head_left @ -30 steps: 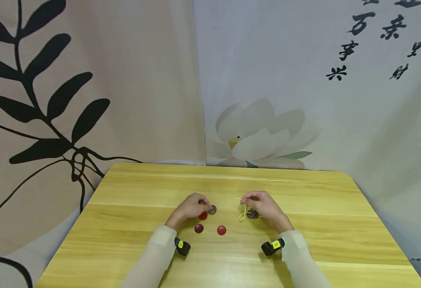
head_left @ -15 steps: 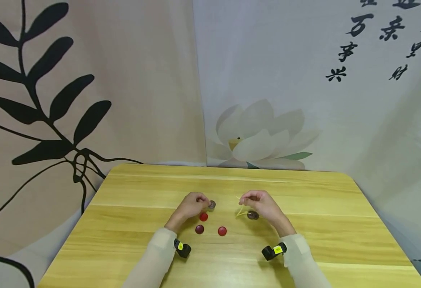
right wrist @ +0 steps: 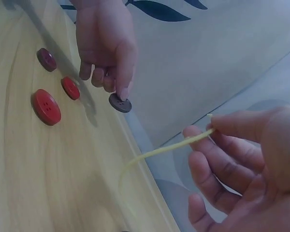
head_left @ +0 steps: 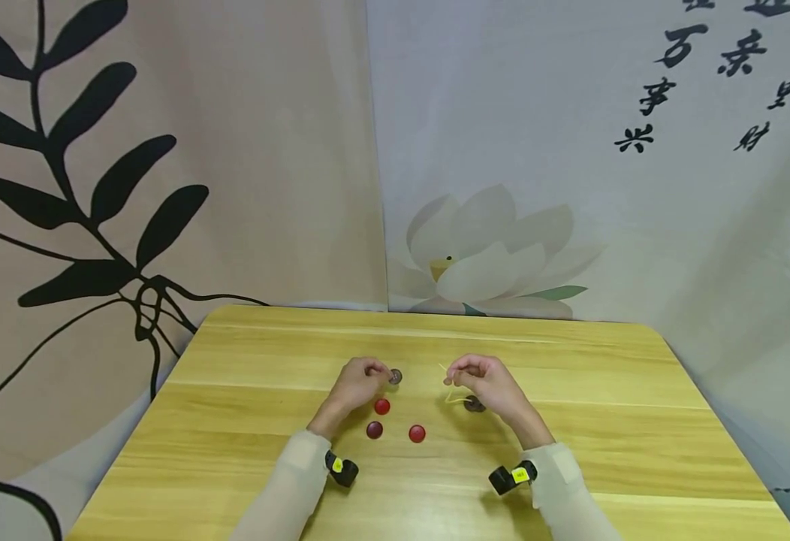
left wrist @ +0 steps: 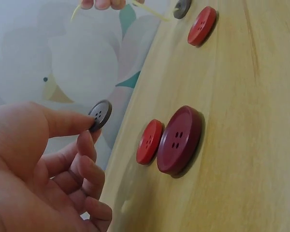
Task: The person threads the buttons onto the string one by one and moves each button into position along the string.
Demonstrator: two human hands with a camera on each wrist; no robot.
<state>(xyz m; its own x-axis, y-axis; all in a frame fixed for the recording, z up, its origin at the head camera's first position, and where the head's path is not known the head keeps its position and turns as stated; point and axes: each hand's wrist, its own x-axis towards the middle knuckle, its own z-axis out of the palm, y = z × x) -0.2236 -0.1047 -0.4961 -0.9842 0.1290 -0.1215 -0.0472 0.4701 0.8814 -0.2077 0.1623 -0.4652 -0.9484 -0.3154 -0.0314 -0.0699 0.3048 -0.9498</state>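
My left hand (head_left: 360, 382) pinches a dark grey-brown four-hole button (left wrist: 100, 115) between thumb and index finger, held above the table. Opposite it, the right hand (head_left: 489, 382) pinches a thin yellow string (right wrist: 162, 151) near one end, and a short tip pokes out past the fingertips. The string hangs down toward a second dark button (head_left: 474, 403) lying below the right hand; whether it passes through the holes is too small to tell. A gap separates the string's tip from the held button. Near the left hand lie a red button (left wrist: 150, 141) and a larger-looking maroon button (left wrist: 181, 140).
Another red button (head_left: 417, 433) lies on the wooden table (head_left: 266, 443) between the two forearms. Each wrist wears a small black camera (head_left: 342, 469). Behind the table's far edge hangs a printed cloth (head_left: 287, 188) with leaves, a flower and characters.
The left hand has lifted the dark button up and away from beside the red one. The right hand has shifted slightly left and up; its string's loop has opened into a bent strand.
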